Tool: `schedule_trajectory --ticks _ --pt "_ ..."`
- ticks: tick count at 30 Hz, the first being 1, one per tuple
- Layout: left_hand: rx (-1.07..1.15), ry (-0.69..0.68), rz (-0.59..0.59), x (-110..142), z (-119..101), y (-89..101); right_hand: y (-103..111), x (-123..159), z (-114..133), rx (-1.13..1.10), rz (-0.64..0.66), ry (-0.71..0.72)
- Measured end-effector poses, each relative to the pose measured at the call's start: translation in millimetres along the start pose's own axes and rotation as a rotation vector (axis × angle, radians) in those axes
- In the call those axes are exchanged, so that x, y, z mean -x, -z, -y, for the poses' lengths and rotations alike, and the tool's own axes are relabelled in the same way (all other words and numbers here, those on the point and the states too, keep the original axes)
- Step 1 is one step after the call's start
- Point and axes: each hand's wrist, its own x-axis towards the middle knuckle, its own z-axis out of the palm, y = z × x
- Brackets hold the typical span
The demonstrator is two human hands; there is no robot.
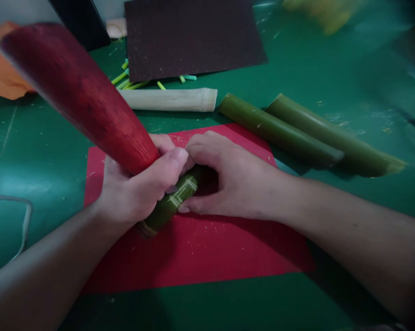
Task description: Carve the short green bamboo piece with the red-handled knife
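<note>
My left hand (135, 184) is wrapped around the lower end of a carving tool with a thick red handle (90, 101), which slants up to the upper left. A sliver of grey metal shows below the thumb; most of the blade is hidden. Under the tool lies a short piece of green bamboo (159, 212) with pale angular lines cut into its skin. My right hand (221, 170) grips this bamboo, thumb on the near side and fingers on the far side. Both hands are close together over a red sheet (207, 257) dotted with small shavings.
Two green bamboo pieces (279, 131) with slanted ends lie at the right. Behind the red sheet are a pale bamboo length (180, 99), a dark sheet (193, 41) and several yellow-green sticks (123, 78). An orange thing (3, 69) and a grey cable (28, 216) are at the left.
</note>
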Motion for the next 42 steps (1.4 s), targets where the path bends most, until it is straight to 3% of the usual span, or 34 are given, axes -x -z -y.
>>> schedule_trajectory --ticks 3,8,17,22,27,33,39,42 --pt "0.012 0.011 0.045 -0.8 -1.0 0.7 -0.2 0.1 0.1 -0.007 0.002 -0.009" --pt "-0.042 -0.033 -0.041 1.0 -1.0 -1.7 0.3 0.1 0.7 -0.013 0.003 -0.023" --pt "-0.036 -0.009 0.024 0.7 -1.7 -0.3 -1.4 1.5 -0.3 -0.008 -0.012 -0.004" --pt "-0.077 -0.061 -0.029 2.3 -1.8 -0.1 -1.4 2.1 0.3 -0.019 -0.024 -0.029" --pt "-0.023 -0.003 0.028 2.8 -0.7 0.3 -1.6 1.1 -1.0 0.01 -0.016 0.013" --pt "-0.075 -0.046 -0.043 2.4 -2.8 -2.3 -1.5 1.0 -0.7 0.011 -0.017 0.001" --pt "-0.037 0.003 0.043 3.5 -3.2 -0.7 -1.1 2.3 -0.8 0.014 -0.014 0.002" --pt "-0.063 -0.043 -0.002 3.1 -3.3 -0.2 -1.6 2.8 -1.3 -0.003 -0.031 0.009"
